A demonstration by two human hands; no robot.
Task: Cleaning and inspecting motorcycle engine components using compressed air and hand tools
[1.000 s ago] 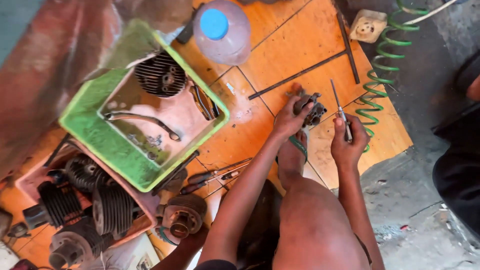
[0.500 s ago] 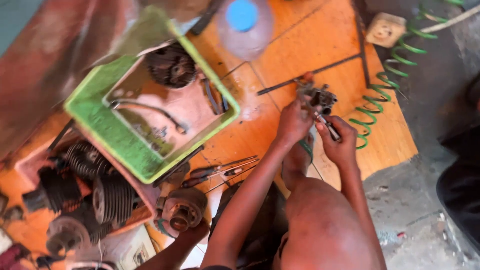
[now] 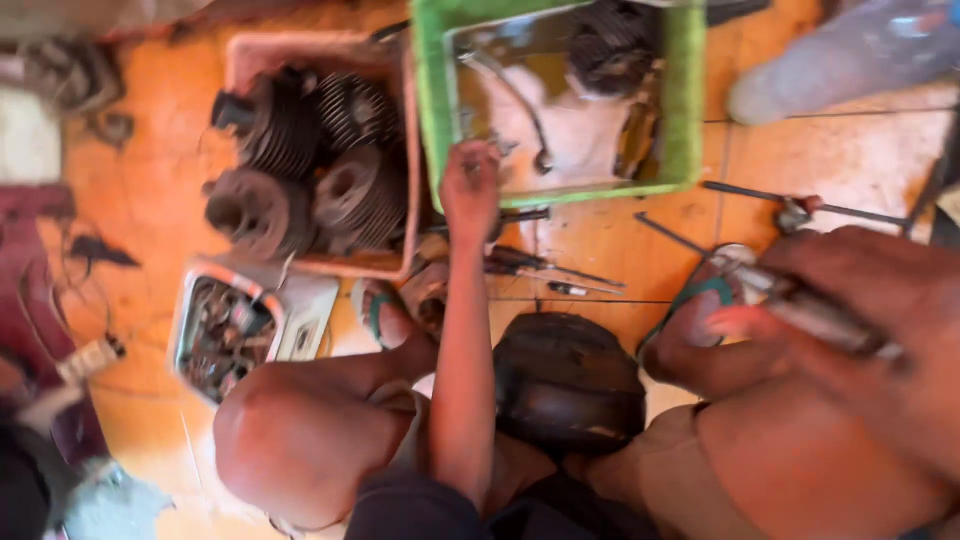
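Orange tiled floor (image 3: pixel 820 170) is seen beneath everything. A green tray (image 3: pixel 685 90) of oily liquid is set beside a pink tray (image 3: pixel 300 50) filled with finned engine cylinders (image 3: pixel 300 170). The left hand (image 3: pixel 470 185) is stretched to the green tray's near rim, its fingers loosely curled on nothing. The right hand (image 3: pixel 880 300) is closed around a blurred metal tool (image 3: pixel 800 300), held close to the camera.
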